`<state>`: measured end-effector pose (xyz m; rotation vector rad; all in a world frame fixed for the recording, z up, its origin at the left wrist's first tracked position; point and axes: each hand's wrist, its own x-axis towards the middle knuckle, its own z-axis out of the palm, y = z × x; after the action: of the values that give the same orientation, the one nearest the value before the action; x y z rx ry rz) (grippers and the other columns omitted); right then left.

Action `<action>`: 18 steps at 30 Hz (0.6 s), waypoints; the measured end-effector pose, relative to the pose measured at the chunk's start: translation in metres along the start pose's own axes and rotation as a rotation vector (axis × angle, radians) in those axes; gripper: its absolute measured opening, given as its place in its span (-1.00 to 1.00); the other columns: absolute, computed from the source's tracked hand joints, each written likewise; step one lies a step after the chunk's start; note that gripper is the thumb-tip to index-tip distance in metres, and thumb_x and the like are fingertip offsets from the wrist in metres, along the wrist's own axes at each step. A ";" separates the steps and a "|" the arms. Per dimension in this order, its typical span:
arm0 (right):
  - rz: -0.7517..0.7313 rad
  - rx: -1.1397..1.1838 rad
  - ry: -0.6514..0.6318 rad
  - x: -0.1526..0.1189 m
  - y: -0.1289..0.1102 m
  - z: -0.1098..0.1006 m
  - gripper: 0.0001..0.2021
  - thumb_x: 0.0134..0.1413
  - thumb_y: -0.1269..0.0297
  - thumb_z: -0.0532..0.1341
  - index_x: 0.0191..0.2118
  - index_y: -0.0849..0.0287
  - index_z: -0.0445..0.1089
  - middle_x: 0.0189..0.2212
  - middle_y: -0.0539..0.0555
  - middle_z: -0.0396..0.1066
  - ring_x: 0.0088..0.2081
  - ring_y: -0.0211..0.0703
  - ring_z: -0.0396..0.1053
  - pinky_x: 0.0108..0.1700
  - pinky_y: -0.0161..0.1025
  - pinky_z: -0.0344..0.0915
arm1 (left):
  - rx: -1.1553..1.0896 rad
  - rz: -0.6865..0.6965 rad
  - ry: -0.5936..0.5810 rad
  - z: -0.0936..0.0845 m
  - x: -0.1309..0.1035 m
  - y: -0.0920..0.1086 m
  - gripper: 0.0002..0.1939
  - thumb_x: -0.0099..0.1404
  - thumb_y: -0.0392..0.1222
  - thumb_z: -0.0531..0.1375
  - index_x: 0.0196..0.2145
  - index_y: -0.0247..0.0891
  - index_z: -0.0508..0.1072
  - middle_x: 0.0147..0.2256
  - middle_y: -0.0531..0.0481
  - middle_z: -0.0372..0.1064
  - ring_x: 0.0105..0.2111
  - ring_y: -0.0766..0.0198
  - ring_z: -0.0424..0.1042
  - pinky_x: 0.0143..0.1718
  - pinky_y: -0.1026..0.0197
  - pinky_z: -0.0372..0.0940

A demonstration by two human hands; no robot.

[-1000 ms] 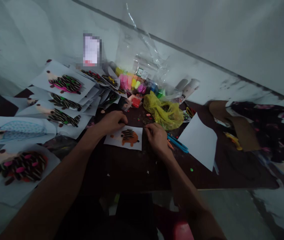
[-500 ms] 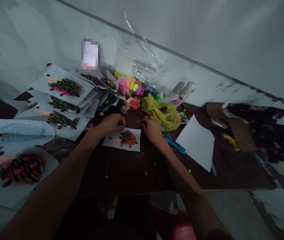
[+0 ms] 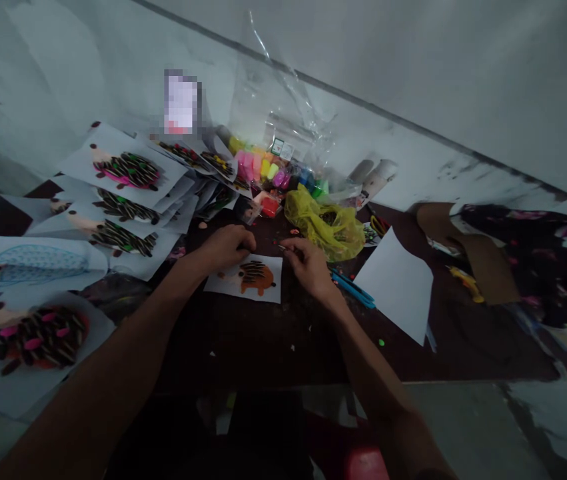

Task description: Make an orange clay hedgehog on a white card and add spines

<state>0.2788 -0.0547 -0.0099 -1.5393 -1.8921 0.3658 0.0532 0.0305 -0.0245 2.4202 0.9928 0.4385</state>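
Observation:
A small white sheet with an orange hedgehog figure [image 3: 258, 279] lies on the dark table; dark seeds cover the figure's back. My left hand [image 3: 230, 245] rests at the sheet's upper left edge, its fingers curled together; whether anything is in them is hidden. To the right of the sheet, my right hand [image 3: 307, 261] is just above the table, thumb and forefinger pinching a tiny pale sliver, too small to name. Small red crumbs lie by its fingertips. A yellow plastic bag [image 3: 330, 227] sits just beyond this hand, and blue scissors [image 3: 353, 288] lie to its right.
Sheets with seed hedgehogs [image 3: 126, 170] are piled at the left. Packets of coloured clay [image 3: 263, 167] stand at the back by the wall. At the right are a blank white sheet [image 3: 397, 287], a brown cardboard piece [image 3: 488, 267] and a dark flowered cloth [image 3: 543, 260].
My right hand has turned and drawn slightly back from the red crumbs, and a pale sliver now shows at its fingertips. My left hand stays by the sheet. The view has shifted slightly.

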 end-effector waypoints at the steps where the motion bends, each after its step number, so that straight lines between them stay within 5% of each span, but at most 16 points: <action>1: -0.003 0.044 0.008 -0.001 -0.001 0.000 -0.72 0.24 0.40 0.13 -0.04 0.17 0.53 -0.22 0.09 0.53 -0.23 -0.13 0.42 -0.10 -0.20 0.33 | 0.004 -0.001 0.000 0.000 0.000 0.001 -0.75 0.12 -0.37 0.15 -0.28 -0.25 0.58 -0.24 -0.08 0.52 -0.17 0.16 0.45 -0.10 0.19 0.31; 10: 0.042 0.130 -0.043 -0.004 -0.006 0.000 -0.71 0.13 0.42 0.16 -0.06 0.18 0.53 -0.21 0.08 0.54 -0.25 -0.17 0.45 -0.15 -0.22 0.38 | 0.011 -0.034 -0.041 -0.001 0.001 0.004 -0.73 0.15 -0.34 0.15 -0.26 -0.22 0.62 -0.25 -0.06 0.53 -0.23 0.20 0.46 -0.16 0.23 0.33; 18: -0.070 0.011 -0.093 -0.013 -0.021 -0.004 -0.83 0.28 0.38 0.20 -0.16 0.16 0.58 -0.22 0.13 0.50 -0.14 -0.11 0.44 -0.07 -0.17 0.36 | 0.022 -0.039 -0.019 0.000 0.000 0.007 -0.73 0.15 -0.32 0.14 -0.28 -0.22 0.64 -0.25 -0.06 0.53 -0.23 0.19 0.47 -0.16 0.23 0.32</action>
<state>0.2663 -0.0731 0.0015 -1.4680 -2.0061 0.4220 0.0573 0.0261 -0.0203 2.4160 1.0398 0.3928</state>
